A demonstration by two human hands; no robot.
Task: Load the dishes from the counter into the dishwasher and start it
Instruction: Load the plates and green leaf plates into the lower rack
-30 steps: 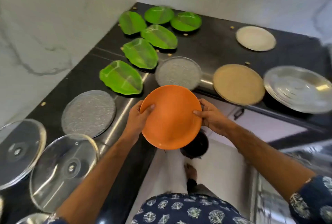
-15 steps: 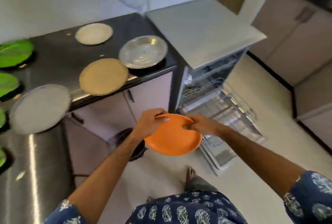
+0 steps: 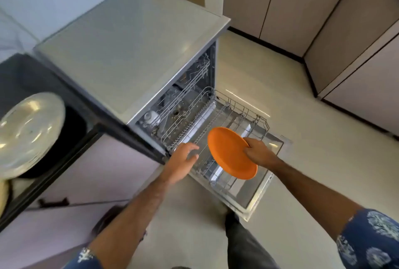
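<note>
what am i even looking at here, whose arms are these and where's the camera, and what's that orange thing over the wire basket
There is no machine doing the work. These are a person's two bare arms, filmed by a wide-angle camera worn on their head, looking forward and down, so you see roughly what they see; the wide lens bends the edges.

The right hand grips an orange plate by its rim, tilted, above the pulled-out lower rack of an open dishwasher. The rack is the wire basket; it looks empty, with the plate not yet set in.

The left hand holds nothing, fingers loosely spread over the rack's near edge; I cannot tell whether it touches it.

At far left a steel plate lies on the dark counter. Below are the person's patterned shirt sleeves, a leg and the pale floor.
</note>
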